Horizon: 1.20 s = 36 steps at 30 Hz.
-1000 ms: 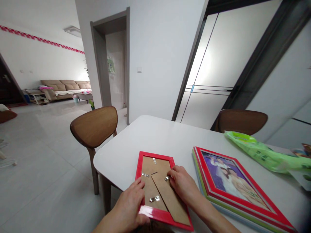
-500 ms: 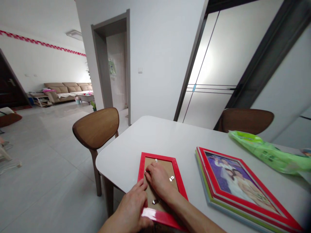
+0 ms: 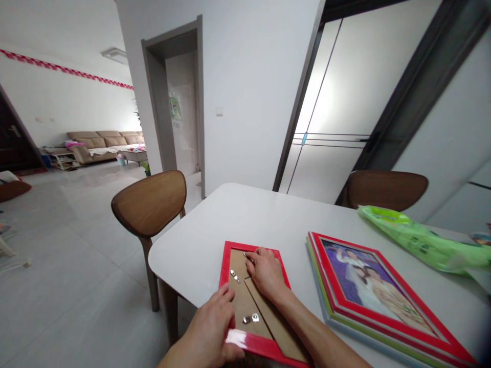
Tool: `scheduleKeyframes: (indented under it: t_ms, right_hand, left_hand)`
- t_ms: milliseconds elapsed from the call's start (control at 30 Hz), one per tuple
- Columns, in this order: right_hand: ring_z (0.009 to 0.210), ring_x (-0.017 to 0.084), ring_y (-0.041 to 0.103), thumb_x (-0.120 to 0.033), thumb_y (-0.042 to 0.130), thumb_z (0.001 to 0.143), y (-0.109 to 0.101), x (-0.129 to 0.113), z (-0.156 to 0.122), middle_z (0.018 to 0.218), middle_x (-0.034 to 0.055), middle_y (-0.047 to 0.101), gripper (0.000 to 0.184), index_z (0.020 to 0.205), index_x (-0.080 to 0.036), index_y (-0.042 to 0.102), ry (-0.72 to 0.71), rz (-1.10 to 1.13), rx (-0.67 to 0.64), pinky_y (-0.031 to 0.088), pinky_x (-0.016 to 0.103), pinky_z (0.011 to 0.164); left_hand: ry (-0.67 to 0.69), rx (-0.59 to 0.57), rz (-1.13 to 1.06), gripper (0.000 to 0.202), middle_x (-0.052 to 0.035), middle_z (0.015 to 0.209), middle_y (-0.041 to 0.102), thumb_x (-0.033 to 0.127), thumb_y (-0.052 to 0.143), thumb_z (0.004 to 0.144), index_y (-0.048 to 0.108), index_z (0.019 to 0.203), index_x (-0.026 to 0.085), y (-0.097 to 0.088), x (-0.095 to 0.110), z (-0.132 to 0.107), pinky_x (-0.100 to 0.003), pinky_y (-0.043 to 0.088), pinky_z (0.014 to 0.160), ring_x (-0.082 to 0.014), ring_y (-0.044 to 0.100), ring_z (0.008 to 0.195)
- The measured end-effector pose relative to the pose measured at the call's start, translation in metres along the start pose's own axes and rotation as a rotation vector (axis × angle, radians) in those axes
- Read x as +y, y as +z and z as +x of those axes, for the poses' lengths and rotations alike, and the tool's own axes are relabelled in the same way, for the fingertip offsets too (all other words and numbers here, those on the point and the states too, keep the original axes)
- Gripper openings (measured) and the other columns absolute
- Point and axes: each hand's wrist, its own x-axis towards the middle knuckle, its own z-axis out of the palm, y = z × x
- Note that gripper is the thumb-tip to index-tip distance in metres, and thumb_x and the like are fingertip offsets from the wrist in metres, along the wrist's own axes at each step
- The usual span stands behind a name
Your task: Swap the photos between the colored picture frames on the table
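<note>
Red frame [image 3: 225, 261] lies face down with its brown backing board [image 3: 240, 301] upward, and both hands are on it. The left hand [image 3: 215, 335] is clamped on the near left corner, fingers laid over the left rail and thumb along the glossy near rail. The right hand [image 3: 267, 272] lies palm down on the far half of the board with its fingers close together. Their tips are at a metal clip [image 3: 247, 255] by the far rail; whether they nip it or only press on it cannot be told (the knuckles hide the tips).

Just left of the right hand sits a second clip [image 3: 235, 276]. A third clip [image 3: 251, 318] lies just beyond the left thumb. The board's prop leg [image 3: 274, 322] runs out from under the right wrist toward the near right corner.

To the right of the right hand, near the frame but apart from it, is a stack of frames [image 3: 368, 291]. Its top frame is red too and faces up with a photo in it. Farther right and beyond lies a green plastic bag [image 3: 422, 245]. All of it rests on a white table [image 3: 261, 214].

Beyond the left hand, off the table's rounded corner, stands a wooden chair [image 3: 151, 202]. A second chair [image 3: 385, 188] shows past the table's far edge, beyond the right hand.
</note>
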Motion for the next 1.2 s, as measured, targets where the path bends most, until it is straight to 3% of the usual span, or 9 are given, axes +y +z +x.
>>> scheduleKeyframes:
  t_ms: [133,367,500,633,733,833,933,1033,1200]
  right_hand:
    - [0.089,0.02,0.047,-0.029,0.041,0.079,-0.012,-0.002,-0.008,0.094,0.0081,0.056,0.029,0.1,-0.02,0.058,-0.037,0.038,-0.008,0.032,0.03,0.075]
    - [0.082,0.019,0.049,-0.037,0.052,0.069,-0.034,0.003,-0.063,0.088,0.0061,0.056,0.03,0.093,-0.021,0.058,-0.097,0.103,-0.113,0.035,0.029,0.072]
    - [0.086,0.02,0.049,-0.027,0.051,0.068,-0.034,0.007,-0.07,0.091,0.0079,0.055,0.035,0.101,-0.018,0.055,-0.065,0.169,-0.104,0.036,0.029,0.077]
    - [0.087,0.019,0.05,-0.021,0.05,0.065,-0.047,0.005,-0.059,0.09,0.0081,0.056,0.034,0.098,-0.016,0.057,-0.032,0.204,-0.11,0.037,0.029,0.079]
    - [0.085,0.019,0.05,-0.022,0.05,0.064,-0.062,-0.006,-0.054,0.086,0.0068,0.055,0.029,0.092,-0.018,0.059,-0.027,0.195,-0.071,0.038,0.029,0.078]
    - [0.086,0.019,0.05,-0.024,0.052,0.065,-0.072,-0.016,-0.054,0.089,0.006,0.055,0.029,0.093,-0.019,0.058,-0.082,0.263,-0.034,0.038,0.029,0.078]
    - [0.091,0.018,0.05,-0.031,0.047,0.073,-0.069,-0.008,-0.056,0.099,0.0072,0.055,0.032,0.101,-0.018,0.053,-0.117,0.338,0.008,0.038,0.03,0.081]
    - [0.097,0.021,0.049,-0.031,0.04,0.077,-0.056,0.02,-0.061,0.103,0.013,0.054,0.037,0.106,-0.011,0.05,-0.007,0.222,0.039,0.035,0.033,0.086]
    - [0.09,0.026,0.053,-0.023,0.04,0.074,-0.034,0.048,-0.068,0.096,0.0181,0.057,0.045,0.115,-0.004,0.042,0.132,0.034,-0.108,0.038,0.037,0.081]
  left_hand:
    - [0.013,0.026,-0.008,0.04,-0.0128,0.125,0.041,0.026,0.078,0.046,0.053,0.077,0.018,0.001,-0.001,-0.001,-0.037,0.024,0.098,-0.0251,0.026,0.122]
    - [0.003,0.013,-0.003,0.036,-0.0101,0.128,0.039,0.027,0.073,0.052,0.052,0.08,0.019,0.007,-0.002,-0.002,-0.037,0.021,0.099,-0.0224,0.018,0.125]
    - [-0.024,0.062,-0.061,0.049,-0.0137,0.133,0.03,0.026,0.073,0.052,0.052,0.095,0.017,0.008,0.003,-0.002,-0.039,0.022,0.099,-0.0248,0.023,0.123]
    - [-0.081,0.21,-0.296,0.06,-0.014,0.133,0.03,0.021,0.064,0.062,0.039,0.116,0.014,0.002,0.008,0.001,-0.035,0.023,0.099,-0.0226,0.03,0.12]
    - [-0.124,0.397,-0.572,0.048,-0.0107,0.12,0.047,0.021,0.055,0.069,0.04,0.114,0.015,-0.002,0.011,0.011,-0.034,0.031,0.095,-0.0218,0.042,0.11]
    - [-0.151,0.445,-0.905,0.035,-0.0072,0.1,0.06,0.029,0.051,0.071,0.047,0.103,0.014,-0.003,0.01,0.022,-0.033,0.043,0.08,-0.0219,0.056,0.091]
    - [-0.204,0.425,-1.013,0.033,-0.005,0.088,0.064,0.036,0.048,0.072,0.05,0.096,0.014,-0.008,-0.002,0.023,-0.032,0.048,0.068,-0.022,0.06,0.079]
    - [-0.278,0.46,-0.987,0.035,-0.0035,0.082,0.065,0.038,0.048,0.072,0.05,0.096,0.014,-0.021,-0.029,0.012,-0.032,0.048,0.065,-0.022,0.061,0.074]
    - [-0.408,0.503,-0.845,0.032,-0.0044,0.076,0.065,0.037,0.048,0.073,0.051,0.092,0.012,-0.04,-0.079,-0.008,-0.03,0.047,0.062,-0.0217,0.062,0.072]
